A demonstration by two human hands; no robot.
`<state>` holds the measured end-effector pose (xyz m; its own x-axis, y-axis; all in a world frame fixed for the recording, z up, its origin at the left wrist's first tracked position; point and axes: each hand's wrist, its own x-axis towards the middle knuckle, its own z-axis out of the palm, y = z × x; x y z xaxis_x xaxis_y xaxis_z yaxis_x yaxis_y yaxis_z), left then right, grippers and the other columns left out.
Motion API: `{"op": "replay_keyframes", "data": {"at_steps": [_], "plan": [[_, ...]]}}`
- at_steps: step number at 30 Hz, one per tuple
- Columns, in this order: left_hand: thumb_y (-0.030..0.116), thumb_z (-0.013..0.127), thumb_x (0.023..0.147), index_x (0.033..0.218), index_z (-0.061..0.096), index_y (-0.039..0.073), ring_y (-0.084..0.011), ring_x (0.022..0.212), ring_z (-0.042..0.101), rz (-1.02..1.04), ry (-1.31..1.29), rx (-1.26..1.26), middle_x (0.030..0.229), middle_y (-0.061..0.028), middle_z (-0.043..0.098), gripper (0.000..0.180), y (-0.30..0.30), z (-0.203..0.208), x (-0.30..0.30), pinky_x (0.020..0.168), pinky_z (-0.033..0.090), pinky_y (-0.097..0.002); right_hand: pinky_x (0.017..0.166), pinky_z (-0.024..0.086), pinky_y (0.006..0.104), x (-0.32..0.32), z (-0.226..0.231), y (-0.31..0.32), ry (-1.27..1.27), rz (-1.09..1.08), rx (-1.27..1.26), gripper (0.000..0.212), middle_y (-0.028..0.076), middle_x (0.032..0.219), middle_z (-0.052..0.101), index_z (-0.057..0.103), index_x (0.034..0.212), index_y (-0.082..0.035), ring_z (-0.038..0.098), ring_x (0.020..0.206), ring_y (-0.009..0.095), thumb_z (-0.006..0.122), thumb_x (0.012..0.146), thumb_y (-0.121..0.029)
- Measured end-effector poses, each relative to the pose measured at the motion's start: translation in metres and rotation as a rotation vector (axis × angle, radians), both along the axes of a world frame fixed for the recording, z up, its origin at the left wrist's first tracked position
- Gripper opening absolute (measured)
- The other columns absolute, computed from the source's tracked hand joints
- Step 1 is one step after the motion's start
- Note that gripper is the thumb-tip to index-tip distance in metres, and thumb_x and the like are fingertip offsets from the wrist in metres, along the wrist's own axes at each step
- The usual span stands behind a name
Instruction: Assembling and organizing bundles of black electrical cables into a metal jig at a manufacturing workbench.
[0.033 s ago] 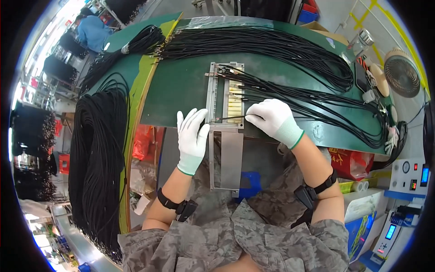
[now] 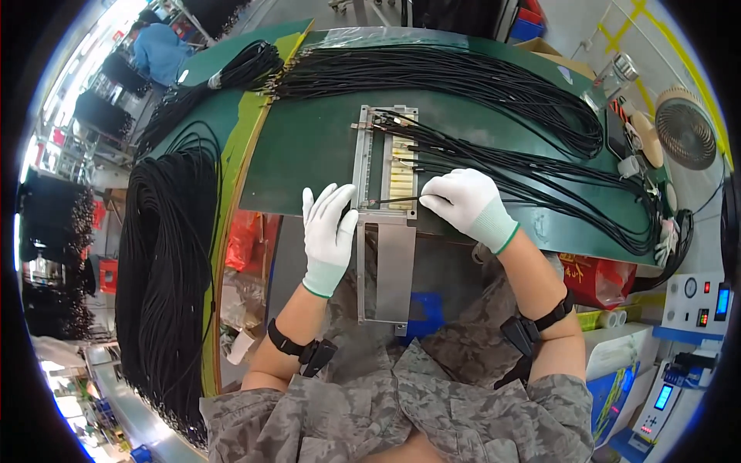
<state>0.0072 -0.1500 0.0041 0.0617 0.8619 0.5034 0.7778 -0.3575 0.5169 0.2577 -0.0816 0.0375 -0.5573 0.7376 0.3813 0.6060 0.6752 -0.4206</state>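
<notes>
Cable (image 2: 397, 201) pinched in right hand (image 2: 465, 202), left hand (image 2: 328, 231) beside metal frame (image 2: 361, 166), poses unchanged

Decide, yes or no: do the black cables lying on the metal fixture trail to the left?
No: from the metal fixture, the black cables trail across the green table to the right, past the right hand.

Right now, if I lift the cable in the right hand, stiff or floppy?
The cable in the right hand is probably floppy over any length: the similar cables nearby lie in long curves. It looks light, being slim and pinched in the fingertips. It may snag, with those cables close by.
</notes>
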Motion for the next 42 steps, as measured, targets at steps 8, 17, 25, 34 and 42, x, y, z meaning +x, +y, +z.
{"op": "replay_keyframes", "data": {"at_steps": [8, 17, 25, 34, 42], "plan": [[0.015, 0.055, 0.092, 0.122, 0.059, 0.004, -0.0287, 0.121, 0.052, -0.01, -0.01, -0.004, 0.121, -0.0116, 0.061, 0.032, -0.001, 0.002, -0.002, 0.114, 0.02, -0.0489, 0.063, 0.047, 0.0394, 0.0, 0.005, 0.002, -0.088, -0.02, -0.042, 0.011, 0.006, 0.067, 0.062, 0.066, 0.077, -0.012, 0.06, 0.069, 0.027, 0.065, 0.081, -0.022], [0.038, 0.067, 0.082, 0.118, 0.067, 0.024, -0.0409, 0.129, 0.039, -0.106, 0.137, 0.003, 0.133, -0.0213, 0.051, 0.039, 0.002, 0.018, 0.025, 0.114, 0.014, -0.0547, 0.066, 0.047, 0.0398, -0.007, 0.007, 0.003, -0.166, -0.052, -0.099, 0.011, 0.008, 0.07, 0.062, 0.067, 0.079, -0.011, 0.059, 0.072, 0.028, 0.068, 0.079, -0.023], [0.042, 0.07, 0.078, 0.111, 0.071, 0.027, -0.0416, 0.13, 0.037, -0.131, 0.247, -0.053, 0.135, -0.0212, 0.049, 0.036, 0.012, 0.016, 0.024, 0.114, 0.012, -0.0559, 0.074, 0.046, 0.0391, -0.002, 0.0, 0.033, -0.121, -0.154, 0.129, 0.015, 0.006, 0.084, 0.063, 0.067, 0.082, -0.013, 0.057, 0.084, 0.028, 0.074, 0.072, -0.023], [0.029, 0.072, 0.079, 0.08, 0.067, 0.01, -0.0333, 0.123, 0.047, -0.061, -0.003, 0.066, 0.122, -0.0134, 0.059, 0.019, 0.026, 0.026, 0.029, 0.112, 0.019, -0.0528, 0.074, 0.045, 0.038, -0.022, 0.015, 0.006, 0.07, 0.163, 0.024, 0.016, 0.004, 0.083, 0.064, 0.068, 0.083, -0.011, 0.058, 0.083, 0.026, 0.075, 0.072, -0.02], [0.018, 0.071, 0.08, 0.074, 0.064, 0.008, -0.0284, 0.112, 0.055, -0.01, -0.331, 0.0, 0.11, -0.0092, 0.065, 0.014, 0.024, 0.02, 0.007, 0.109, 0.027, -0.0495, 0.071, 0.046, 0.037, -0.012, 0.019, 0.01, 0.059, 0.103, -0.177, 0.01, 0.005, 0.08, 0.065, 0.068, 0.082, -0.011, 0.059, 0.076, 0.025, 0.071, 0.076, -0.018]]}}
